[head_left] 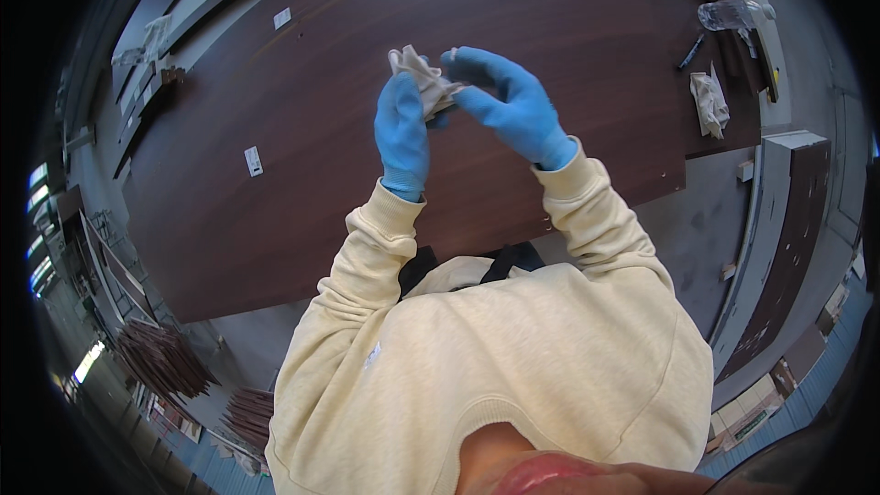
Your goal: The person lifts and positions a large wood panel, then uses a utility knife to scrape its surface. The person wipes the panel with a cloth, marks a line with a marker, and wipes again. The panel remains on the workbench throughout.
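Both my hands wear blue gloves and are raised over a large dark brown board (pixel 339 202). My left hand (pixel 401 133) is closed around a crumpled off-white cloth (pixel 426 82), whose folds stick out above and to the right of the fingers. My right hand (pixel 515 101) is just right of the cloth, its thumb and forefinger parted with a gap between them. The right thumb tip meets the cloth's right edge. A tiny pale spot shows at the right forefinger's tip; I cannot tell what it is.
Two small white labels (pixel 254 161) lie on the board. At the right are a clear plastic bottle (pixel 729 15), a dark marker (pixel 691 51) and another crumpled cloth (pixel 709 103). Narrow panels (pixel 147 96) stand at the far left; stacked brown boards (pixel 165 357) are at the lower left.
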A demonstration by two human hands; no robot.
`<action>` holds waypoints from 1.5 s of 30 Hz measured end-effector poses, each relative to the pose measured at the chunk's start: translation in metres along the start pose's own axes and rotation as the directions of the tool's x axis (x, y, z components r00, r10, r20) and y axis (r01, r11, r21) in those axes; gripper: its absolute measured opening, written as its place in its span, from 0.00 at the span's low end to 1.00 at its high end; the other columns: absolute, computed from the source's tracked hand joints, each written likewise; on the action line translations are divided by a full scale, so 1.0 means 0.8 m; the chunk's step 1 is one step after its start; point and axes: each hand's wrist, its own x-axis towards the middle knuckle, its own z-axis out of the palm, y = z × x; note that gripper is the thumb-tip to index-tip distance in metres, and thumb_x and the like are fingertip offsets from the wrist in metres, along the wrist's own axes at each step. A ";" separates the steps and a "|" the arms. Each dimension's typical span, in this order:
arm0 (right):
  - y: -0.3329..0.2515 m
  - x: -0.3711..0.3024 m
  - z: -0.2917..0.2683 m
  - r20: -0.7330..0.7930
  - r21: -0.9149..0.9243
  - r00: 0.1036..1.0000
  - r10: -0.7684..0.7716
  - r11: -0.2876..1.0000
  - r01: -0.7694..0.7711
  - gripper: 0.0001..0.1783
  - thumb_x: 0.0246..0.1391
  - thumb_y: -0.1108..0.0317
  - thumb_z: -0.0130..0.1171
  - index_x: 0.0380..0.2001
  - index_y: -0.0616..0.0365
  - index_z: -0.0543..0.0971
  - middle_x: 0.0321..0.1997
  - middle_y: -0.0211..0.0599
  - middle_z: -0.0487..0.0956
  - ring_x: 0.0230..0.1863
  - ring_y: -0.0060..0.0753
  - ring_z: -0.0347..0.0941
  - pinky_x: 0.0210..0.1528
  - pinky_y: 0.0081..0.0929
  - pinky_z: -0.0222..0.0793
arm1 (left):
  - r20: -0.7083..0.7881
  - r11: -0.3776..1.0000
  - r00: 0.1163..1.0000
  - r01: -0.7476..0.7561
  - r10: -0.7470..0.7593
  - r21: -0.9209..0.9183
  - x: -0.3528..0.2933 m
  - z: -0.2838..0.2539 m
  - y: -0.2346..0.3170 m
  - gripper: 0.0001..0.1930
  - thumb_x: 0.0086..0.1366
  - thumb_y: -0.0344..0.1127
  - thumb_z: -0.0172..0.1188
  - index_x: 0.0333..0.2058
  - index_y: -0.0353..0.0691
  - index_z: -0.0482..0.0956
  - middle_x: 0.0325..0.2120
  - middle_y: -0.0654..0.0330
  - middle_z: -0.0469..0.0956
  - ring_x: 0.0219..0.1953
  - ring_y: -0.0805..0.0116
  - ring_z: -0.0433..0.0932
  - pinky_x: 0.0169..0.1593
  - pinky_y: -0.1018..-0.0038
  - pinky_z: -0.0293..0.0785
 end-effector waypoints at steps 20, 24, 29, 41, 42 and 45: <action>0.048 0.014 0.291 0.039 0.649 0.929 0.368 0.697 -0.304 0.15 0.67 0.63 0.59 0.46 0.66 0.78 0.43 0.40 0.82 0.45 0.29 0.79 0.49 0.29 0.76 | -0.008 0.961 0.991 0.130 -0.136 -0.244 -0.036 -0.278 0.048 0.16 0.72 0.37 0.63 0.54 0.34 0.81 0.42 0.56 0.85 0.40 0.68 0.86 0.36 0.76 0.84; 0.038 0.015 0.361 0.038 0.696 0.925 0.378 0.654 -0.296 0.16 0.68 0.64 0.58 0.50 0.66 0.77 0.46 0.41 0.82 0.48 0.32 0.80 0.51 0.31 0.78 | 0.038 0.944 0.994 0.112 -0.105 -0.309 -0.036 -0.339 0.046 0.15 0.73 0.38 0.62 0.53 0.34 0.81 0.40 0.58 0.85 0.35 0.72 0.84 0.32 0.80 0.80; 0.041 0.007 0.394 -0.059 0.498 0.908 0.416 0.800 -0.334 0.18 0.68 0.65 0.60 0.53 0.68 0.78 0.46 0.41 0.83 0.46 0.31 0.82 0.52 0.30 0.81 | 0.147 0.950 0.975 0.201 -0.169 -0.240 -0.028 -0.375 0.042 0.20 0.72 0.41 0.65 0.54 0.34 0.79 0.40 0.59 0.84 0.33 0.74 0.83 0.29 0.81 0.77; 0.061 0.156 0.332 -0.397 -0.028 0.917 -0.027 0.999 0.018 0.09 0.67 0.67 0.63 0.43 0.60 0.83 0.38 0.31 0.85 0.34 0.24 0.80 0.36 0.25 0.77 | -0.266 0.994 0.958 -0.107 0.106 0.012 0.041 -0.507 0.030 0.25 0.73 0.35 0.61 0.64 0.33 0.69 0.54 0.51 0.79 0.51 0.64 0.81 0.55 0.70 0.79; 0.062 0.177 0.322 -0.389 -0.198 0.910 -0.144 0.978 0.071 0.07 0.66 0.67 0.64 0.41 0.60 0.83 0.37 0.31 0.86 0.32 0.25 0.81 0.35 0.26 0.76 | -0.345 0.961 0.910 -0.155 0.229 0.230 0.047 -0.547 0.010 0.25 0.75 0.36 0.59 0.65 0.32 0.69 0.55 0.50 0.79 0.54 0.63 0.81 0.56 0.70 0.79; 0.066 0.241 0.296 0.022 -0.834 0.704 -0.709 0.376 0.404 0.03 0.60 0.70 0.66 0.35 0.56 0.83 0.35 0.36 0.86 0.30 0.37 0.82 0.34 0.29 0.75 | -0.438 0.736 0.779 -0.043 0.449 0.676 0.048 -0.618 -0.008 0.26 0.76 0.39 0.58 0.66 0.30 0.69 0.59 0.47 0.77 0.58 0.59 0.79 0.61 0.68 0.75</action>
